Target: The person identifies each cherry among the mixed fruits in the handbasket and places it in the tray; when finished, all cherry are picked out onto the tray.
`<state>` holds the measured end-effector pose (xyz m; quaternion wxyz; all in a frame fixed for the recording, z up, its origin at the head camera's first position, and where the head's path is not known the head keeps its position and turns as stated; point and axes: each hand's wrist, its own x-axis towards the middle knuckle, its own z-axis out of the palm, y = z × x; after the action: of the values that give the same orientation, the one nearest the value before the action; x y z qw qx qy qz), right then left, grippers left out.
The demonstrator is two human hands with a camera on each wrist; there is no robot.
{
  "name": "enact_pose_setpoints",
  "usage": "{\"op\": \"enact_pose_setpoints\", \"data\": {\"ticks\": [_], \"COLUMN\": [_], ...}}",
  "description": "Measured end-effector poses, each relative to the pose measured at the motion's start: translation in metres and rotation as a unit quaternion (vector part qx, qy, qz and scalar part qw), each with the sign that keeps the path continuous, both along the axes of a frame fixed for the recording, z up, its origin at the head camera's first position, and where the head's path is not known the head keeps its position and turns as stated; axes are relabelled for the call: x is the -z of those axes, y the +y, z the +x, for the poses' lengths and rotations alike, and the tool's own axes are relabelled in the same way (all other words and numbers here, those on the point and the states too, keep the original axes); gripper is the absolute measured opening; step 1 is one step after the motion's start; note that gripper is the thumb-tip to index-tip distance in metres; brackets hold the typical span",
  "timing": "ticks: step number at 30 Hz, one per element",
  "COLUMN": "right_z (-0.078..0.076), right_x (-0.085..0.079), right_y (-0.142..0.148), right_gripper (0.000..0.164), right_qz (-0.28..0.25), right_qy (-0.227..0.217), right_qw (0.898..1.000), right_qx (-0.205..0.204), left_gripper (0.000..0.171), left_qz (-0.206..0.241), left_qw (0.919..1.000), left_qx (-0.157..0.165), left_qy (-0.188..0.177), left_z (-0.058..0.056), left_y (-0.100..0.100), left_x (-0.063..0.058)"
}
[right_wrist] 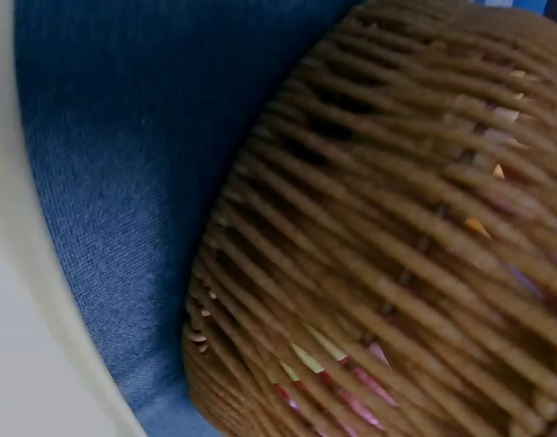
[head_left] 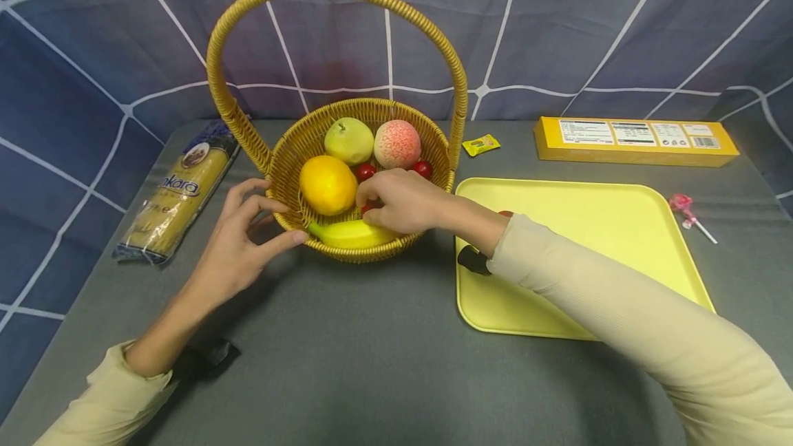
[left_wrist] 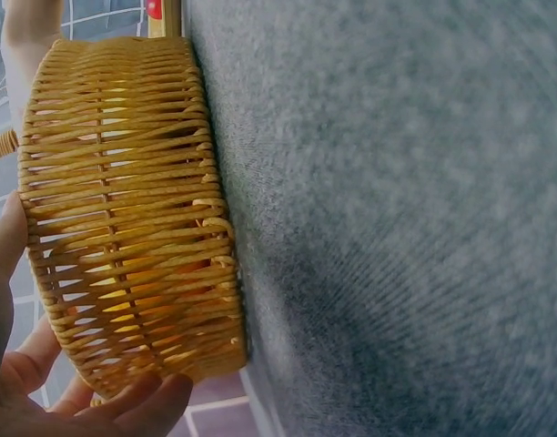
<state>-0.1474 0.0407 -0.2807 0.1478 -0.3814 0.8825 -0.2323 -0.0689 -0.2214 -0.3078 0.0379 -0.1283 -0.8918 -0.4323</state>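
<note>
A wicker basket [head_left: 359, 255] with a tall arched handle stands on the table. Inside it are a green pear [head_left: 350, 141], a peach [head_left: 397, 144], a yellow lemon [head_left: 328, 185], a banana [head_left: 350, 234] and small red fruits [head_left: 365, 171]. My left hand [head_left: 238, 243] holds the basket's left side, thumb at the front rim; in the left wrist view its fingers [left_wrist: 151, 405] lie along the woven wall. Reaching over the right rim, my right hand [head_left: 403, 202] pinches a small red fruit [head_left: 369, 207] above the banana. The right wrist view shows only the basket's weave [right_wrist: 379, 237], the hand being hidden.
Right of the basket lies a yellow tray [head_left: 582, 226], partly under my right forearm, with a bit of red [head_left: 506, 213] showing. A yellow box [head_left: 632, 142], a small wrapped candy [head_left: 480, 145] and a lollipop [head_left: 688, 212] lie around it. A pasta pack [head_left: 180, 191] lies left.
</note>
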Motion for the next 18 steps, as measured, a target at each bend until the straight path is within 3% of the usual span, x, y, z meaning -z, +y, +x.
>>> {"op": "enact_pose_setpoints", "data": {"ticks": [10, 18], "right_z": [-0.0046, -0.0024], "right_x": [0.0037, 0.0054], "right_y": [-0.0048, -0.0034], "right_gripper": [0.011, 0.016], "right_qz": [0.02, 0.001], "right_qy": [-0.008, 0.011], "right_qw": [1.0, 1.0], "right_qx": [-0.002, 0.018], "left_gripper": [0.036, 0.035], "left_qz": [0.007, 0.0], "left_qw": [1.0, 1.0], "left_qx": [-0.001, 0.003], "left_qy": [0.001, 0.002], "left_z": [0.0006, -0.0004], "left_y": [-0.0009, -0.0018], "left_x": [0.0001, 0.0009]}}
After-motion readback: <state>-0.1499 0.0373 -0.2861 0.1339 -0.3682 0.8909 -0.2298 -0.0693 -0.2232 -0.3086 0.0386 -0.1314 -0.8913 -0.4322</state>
